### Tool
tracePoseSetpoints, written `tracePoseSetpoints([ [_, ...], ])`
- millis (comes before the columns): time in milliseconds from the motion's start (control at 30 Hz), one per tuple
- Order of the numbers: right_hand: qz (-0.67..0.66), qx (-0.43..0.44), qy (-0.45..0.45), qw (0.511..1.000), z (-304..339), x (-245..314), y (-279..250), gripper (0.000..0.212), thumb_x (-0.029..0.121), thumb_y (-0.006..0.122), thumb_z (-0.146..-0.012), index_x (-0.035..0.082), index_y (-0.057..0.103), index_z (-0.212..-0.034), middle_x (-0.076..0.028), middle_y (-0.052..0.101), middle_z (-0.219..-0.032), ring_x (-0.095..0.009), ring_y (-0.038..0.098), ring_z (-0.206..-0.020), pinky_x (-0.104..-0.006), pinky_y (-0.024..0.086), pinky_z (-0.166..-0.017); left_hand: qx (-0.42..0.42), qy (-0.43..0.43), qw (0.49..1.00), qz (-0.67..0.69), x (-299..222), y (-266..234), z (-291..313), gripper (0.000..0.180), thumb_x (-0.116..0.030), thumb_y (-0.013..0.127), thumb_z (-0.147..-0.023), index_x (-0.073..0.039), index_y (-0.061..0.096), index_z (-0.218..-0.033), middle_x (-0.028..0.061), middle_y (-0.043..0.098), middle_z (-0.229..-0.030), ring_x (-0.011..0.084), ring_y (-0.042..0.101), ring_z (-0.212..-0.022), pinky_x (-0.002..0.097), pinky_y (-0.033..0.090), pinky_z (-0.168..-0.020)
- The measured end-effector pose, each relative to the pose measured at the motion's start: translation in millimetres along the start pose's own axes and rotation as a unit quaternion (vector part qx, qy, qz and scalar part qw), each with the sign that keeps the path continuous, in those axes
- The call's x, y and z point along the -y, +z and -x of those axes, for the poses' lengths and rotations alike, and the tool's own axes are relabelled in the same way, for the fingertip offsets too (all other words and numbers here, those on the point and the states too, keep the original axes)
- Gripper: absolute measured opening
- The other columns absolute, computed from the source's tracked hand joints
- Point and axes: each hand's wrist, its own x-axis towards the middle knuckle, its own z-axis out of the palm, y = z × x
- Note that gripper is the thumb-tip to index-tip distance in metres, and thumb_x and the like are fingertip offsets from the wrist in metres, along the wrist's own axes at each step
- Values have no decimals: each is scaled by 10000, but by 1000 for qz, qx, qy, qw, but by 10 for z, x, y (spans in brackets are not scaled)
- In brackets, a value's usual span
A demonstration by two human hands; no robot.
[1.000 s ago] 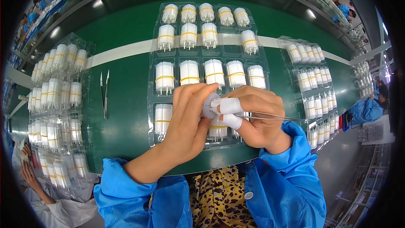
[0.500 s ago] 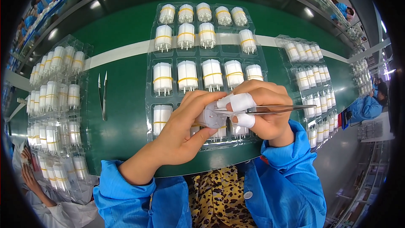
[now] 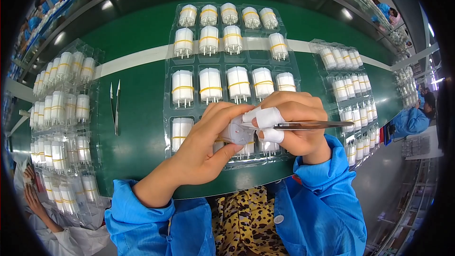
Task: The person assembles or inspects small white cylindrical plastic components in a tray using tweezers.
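Observation:
My left hand (image 3: 208, 144) is closed round a white cylindrical part (image 3: 237, 132), its end turned up toward me. My right hand (image 3: 294, 121), with white tape on the thumb and a finger, pinches metal tweezers (image 3: 315, 125). The tips reach the end face of the part; the fingers partly cover what they touch. Under both hands lies a clear plastic tray (image 3: 167, 90) with rows of white parts, each with a yellow band and metal pins. One pocket in its second row holds no part.
A second pair of tweezers (image 3: 115, 109) lies on the green table (image 3: 137, 151) to the left. Stacked clear trays of similar parts (image 3: 59, 109) stand at the left, and another filled tray (image 3: 348, 95) at the right. Another person's hands (image 3: 34, 196) show at the lower left.
The tweezers in my right hand have turned slightly and their arms look closer together. The taped fingers have shifted a little; my left hand holds the part in the same place.

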Motion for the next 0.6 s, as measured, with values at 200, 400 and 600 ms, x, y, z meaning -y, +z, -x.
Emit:
tracePoseSetpoints([
  [200,-5,-30,-7,1000,15,-28,41,223,60,765,-698,-3,712,-905,-133,672,-769,-235,667,-671,-293,508,-571,-4,1,1000,-15,4,-1,3,578,64,605,-749,-17,475,-1307,159,531,-1171,341,501,-1080,406,409,-926],
  [400,11,5,0,1000,-11,6,-3,211,22,760,-643,-30,716,-843,-170,699,-790,-257,690,-679,-310,553,-608,1,-3,1000,-19,-1,-12,0,576,67,611,-746,-18,480,-1300,161,532,-1177,346,502,-1079,408,408,-925],
  [600,14,-7,-1,1000,1,14,-3,201,6,759,-652,-34,712,-843,-171,702,-792,-252,692,-682,-305,555,-616,5,14,999,-46,-19,-22,-18,569,67,612,-745,-17,485,-1293,161,536,-1169,350,503,-1078,412,410,-922],
])
